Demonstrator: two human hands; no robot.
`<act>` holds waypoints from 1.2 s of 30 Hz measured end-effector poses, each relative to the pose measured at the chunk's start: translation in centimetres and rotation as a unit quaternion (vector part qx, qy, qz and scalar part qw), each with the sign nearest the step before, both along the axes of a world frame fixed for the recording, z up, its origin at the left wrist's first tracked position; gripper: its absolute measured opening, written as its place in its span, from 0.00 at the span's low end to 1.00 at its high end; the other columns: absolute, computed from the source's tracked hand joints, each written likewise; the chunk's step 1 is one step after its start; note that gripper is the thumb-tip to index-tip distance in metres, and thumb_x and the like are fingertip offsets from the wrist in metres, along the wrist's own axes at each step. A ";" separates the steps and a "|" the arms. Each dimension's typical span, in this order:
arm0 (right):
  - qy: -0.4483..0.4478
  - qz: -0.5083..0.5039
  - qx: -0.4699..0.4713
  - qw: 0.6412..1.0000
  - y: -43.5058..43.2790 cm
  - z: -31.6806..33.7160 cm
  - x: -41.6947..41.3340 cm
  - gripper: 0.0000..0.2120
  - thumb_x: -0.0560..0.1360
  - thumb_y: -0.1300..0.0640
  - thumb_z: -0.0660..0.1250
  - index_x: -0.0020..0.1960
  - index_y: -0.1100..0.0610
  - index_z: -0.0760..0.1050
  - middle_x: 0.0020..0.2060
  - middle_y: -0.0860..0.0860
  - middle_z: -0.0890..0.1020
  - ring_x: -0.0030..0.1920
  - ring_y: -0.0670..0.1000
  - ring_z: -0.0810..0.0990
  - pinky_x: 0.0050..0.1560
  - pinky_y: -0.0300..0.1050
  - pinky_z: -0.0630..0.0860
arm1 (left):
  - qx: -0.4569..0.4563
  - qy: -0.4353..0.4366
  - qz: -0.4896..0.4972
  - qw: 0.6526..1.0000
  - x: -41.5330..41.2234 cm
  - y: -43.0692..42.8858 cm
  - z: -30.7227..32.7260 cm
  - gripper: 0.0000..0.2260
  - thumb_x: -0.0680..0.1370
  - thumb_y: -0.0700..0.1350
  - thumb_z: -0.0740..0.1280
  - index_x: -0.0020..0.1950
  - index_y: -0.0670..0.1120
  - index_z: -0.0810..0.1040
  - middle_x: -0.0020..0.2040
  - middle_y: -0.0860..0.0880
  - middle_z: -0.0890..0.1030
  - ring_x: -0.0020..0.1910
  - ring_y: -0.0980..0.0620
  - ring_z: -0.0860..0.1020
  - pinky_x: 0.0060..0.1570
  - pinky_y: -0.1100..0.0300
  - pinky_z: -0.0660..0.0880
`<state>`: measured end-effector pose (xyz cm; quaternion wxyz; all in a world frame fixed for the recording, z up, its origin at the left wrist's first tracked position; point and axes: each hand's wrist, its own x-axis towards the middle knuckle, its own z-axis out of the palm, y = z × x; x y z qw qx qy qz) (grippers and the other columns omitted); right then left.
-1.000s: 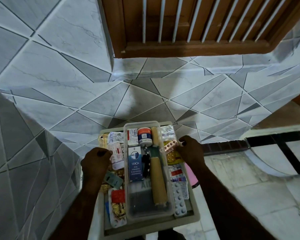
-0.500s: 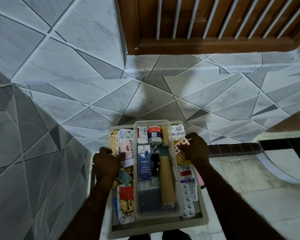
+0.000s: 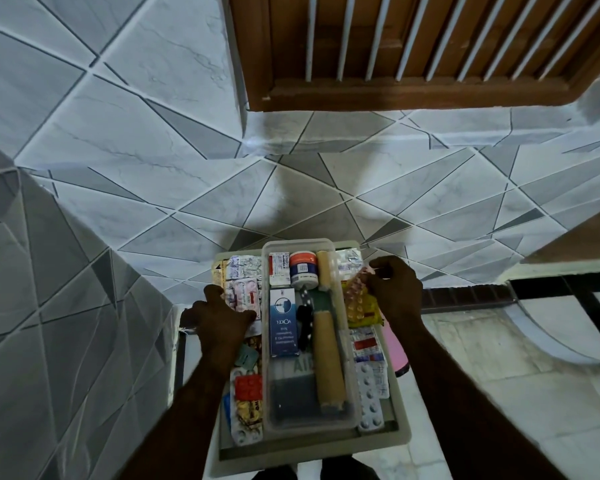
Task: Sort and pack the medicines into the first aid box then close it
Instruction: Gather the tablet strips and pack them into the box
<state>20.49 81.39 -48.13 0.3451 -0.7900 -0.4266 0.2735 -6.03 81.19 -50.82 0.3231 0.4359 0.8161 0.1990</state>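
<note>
The first aid box (image 3: pixel 400 438) is open in front of me, with a clear inner tray (image 3: pixel 347 419) in its middle. The tray holds a blue carton (image 3: pixel 283 322), a white jar with an orange band (image 3: pixel 303 270) and two tan bandage rolls (image 3: pixel 328 362). Blister strips (image 3: pixel 371 400) fill both side gaps. My left hand (image 3: pixel 219 322) grips the box's left edge, thumb on the strips there. My right hand (image 3: pixel 394 289) pinches a pink blister strip (image 3: pixel 357 285) at the box's upper right.
A grey and white tiled wall (image 3: pixel 153 168) rises right behind and to the left of the box. A brown wooden window frame (image 3: pixel 413 95) is above. A pink object (image 3: pixel 397 348) lies beside the box's right edge. Pale floor (image 3: pixel 499 393) spreads to the right.
The view has shifted so that the box sits further right in frame. My right hand has lifted the pink strip a little. My left hand has stayed at the left edge.
</note>
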 end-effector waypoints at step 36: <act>-0.083 0.209 -0.044 0.973 0.2 1.5 -7.9 0.08 0.72 0.55 0.68 0.49 0.54 0.84 0.48 0.51 0.86 0.43 0.44 0.79 0.43 0.35 0.70 | 0.082 -0.044 -0.141 0.986 6.8 -3.5 3.2 0.05 0.76 0.45 0.69 0.50 0.46 0.79 0.47 0.49 0.83 0.41 0.57 0.75 0.41 0.66 0.69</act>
